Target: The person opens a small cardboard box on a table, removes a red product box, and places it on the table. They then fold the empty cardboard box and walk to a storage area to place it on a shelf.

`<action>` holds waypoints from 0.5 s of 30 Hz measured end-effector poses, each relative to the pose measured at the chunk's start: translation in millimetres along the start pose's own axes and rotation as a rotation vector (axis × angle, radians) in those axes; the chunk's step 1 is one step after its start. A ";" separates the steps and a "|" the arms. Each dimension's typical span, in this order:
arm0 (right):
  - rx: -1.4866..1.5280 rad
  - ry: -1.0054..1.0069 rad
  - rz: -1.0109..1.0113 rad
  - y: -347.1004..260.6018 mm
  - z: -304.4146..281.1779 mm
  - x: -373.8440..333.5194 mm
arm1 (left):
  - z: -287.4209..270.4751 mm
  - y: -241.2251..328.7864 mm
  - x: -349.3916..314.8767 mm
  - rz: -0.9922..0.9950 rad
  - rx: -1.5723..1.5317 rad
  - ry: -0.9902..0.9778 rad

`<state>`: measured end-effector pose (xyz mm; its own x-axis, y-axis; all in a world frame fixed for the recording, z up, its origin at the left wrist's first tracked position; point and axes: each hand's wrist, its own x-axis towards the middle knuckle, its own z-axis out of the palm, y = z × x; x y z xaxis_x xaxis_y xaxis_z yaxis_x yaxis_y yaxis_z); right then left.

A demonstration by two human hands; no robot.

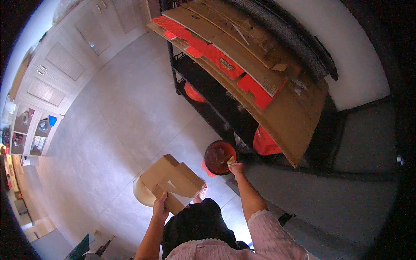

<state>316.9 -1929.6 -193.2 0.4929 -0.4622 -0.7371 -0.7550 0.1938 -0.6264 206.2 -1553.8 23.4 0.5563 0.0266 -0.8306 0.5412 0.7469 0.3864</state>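
Upper left of frame: white cabinets with panelled doors, open cubbies below them at far left edge. Pale tiled floor across the centre-left.

Lower centre-left: left hand, fingers closed around the lower edge of a folded brown cardboard box; box held off the floor, tilted, flaps partly open. Just behind the box, a round cream-coloured object, half hidden; kind not determinable.

Centre: red round bucket, mouth toward camera, dark inside. Right hand at its lower right rim, fingers pinching the rim; a pale scrap at the fingertips, too small to identify. Bucket close to the black shelf rack.

Upper centre to right: flattened cardboard sheets, brown and red, stacked on top of the rack, overhanging its edge toward lower right. Red items on lower shelves, partly hidden.

Risks, judged from this view:
- Box gripped one-handed at one edge only; loose flaps could swing and the box could slip or twist out.
- Bucket held by a rim pinch; any weight inside could tip it or break the grip.
- Overhanging stack near the right arm; a nudge could slide sheets down.
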 end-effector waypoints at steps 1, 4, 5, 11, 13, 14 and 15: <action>-0.012 0.002 0.000 -1.7 -0.3 3.5 | 4.9 0.3 1.3 -0.008 0.008 0.007; -0.148 0.033 -0.027 9.4 -4.2 22.0 | 5.8 -2.8 5.9 0.012 0.013 0.051; -0.197 0.047 -0.039 10.0 -4.4 22.8 | 8.9 -1.4 5.5 0.015 0.026 0.062; -0.340 -0.411 -0.007 -12.9 8.7 -12.5 | 9.4 4.0 2.5 0.105 0.057 0.048; -0.072 -0.770 0.227 -44.3 22.5 -75.0 | 13.3 12.2 -2.6 0.086 0.127 -0.022; 0.044 -0.937 0.367 -64.1 31.8 -109.3 | 15.4 17.1 -6.7 0.081 0.152 -0.052; -0.037 -1.070 0.479 -81.5 43.1 -140.4 | 18.9 23.5 -11.6 0.052 0.217 -0.077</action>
<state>327.8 -1843.2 -49.7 0.2538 0.6181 -0.7440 -0.9656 0.1169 -0.2322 224.4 -1549.1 49.7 0.6287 0.0039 -0.7776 0.6289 0.5856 0.5114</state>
